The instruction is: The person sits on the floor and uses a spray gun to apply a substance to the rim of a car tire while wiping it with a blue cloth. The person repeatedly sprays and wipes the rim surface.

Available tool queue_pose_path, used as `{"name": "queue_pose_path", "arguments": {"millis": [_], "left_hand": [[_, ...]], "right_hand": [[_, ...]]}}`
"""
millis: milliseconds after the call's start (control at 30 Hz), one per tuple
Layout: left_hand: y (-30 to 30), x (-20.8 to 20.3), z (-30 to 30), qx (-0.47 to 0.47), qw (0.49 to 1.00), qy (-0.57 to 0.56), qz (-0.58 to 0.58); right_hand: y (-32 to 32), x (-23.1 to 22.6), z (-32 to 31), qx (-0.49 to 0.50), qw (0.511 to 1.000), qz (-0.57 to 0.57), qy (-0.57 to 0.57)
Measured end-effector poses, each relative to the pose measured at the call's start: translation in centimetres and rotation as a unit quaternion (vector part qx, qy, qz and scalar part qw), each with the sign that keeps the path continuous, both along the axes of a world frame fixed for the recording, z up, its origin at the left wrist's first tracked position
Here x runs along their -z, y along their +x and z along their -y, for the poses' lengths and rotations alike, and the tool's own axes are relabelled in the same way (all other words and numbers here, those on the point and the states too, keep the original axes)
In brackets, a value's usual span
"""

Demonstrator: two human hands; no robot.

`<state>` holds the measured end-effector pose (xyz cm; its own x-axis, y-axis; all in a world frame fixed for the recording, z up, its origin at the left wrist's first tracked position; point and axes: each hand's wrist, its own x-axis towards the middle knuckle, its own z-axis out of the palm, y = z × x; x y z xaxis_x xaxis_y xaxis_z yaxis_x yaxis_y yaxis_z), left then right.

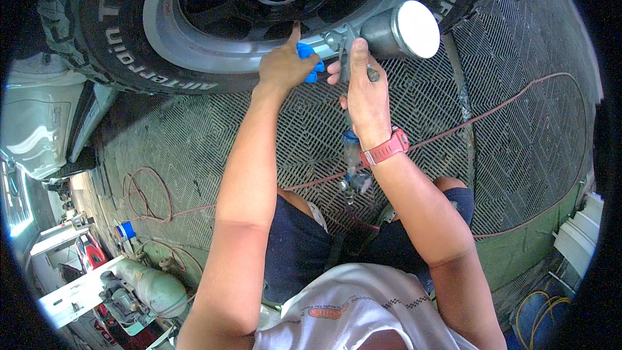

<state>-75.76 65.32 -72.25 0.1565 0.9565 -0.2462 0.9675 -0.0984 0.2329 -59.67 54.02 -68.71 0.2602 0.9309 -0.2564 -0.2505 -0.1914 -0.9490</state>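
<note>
A spray gun (381, 34) with a grey cup and a round white lid is gripped in my right hand (369, 94). Its cup leans to the right, and its front end lies close to the wheel. My left hand (282, 68) has a crumpled blue cloth (310, 72) in its curled fingers. The index finger of that hand stretches up to the dark inner part of the wheel rim (175, 42), seemingly touching it. Around the rim runs a black off-road tyre (107, 26) with raised pale lettering. Below the gun's handle hangs a clear-bowled air filter with a gauge (353, 172).
A reddish air hose (512, 98) loops across the black ribbed floor mat (311, 126), with a coil at left. Past it stand a green compressor tank (152, 285) and a white vehicle (42, 123). A blue container with yellow cord (538, 317) is at lower right.
</note>
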Motion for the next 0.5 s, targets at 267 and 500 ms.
{"name": "queue_pose_path", "arguments": {"millis": [267, 500], "left_hand": [[0.9, 0.9, -0.1, -0.007, 1.000, -0.002, 0.009], [0.6, 2.8, -0.6, -0.011, 0.997, -0.076, -0.025]], "right_hand": [[0.8, 0.1, -0.5, -0.012, 0.997, -0.061, -0.054], [0.2, 2.8, -0.7, 0.095, 0.994, 0.012, -0.046]]}}
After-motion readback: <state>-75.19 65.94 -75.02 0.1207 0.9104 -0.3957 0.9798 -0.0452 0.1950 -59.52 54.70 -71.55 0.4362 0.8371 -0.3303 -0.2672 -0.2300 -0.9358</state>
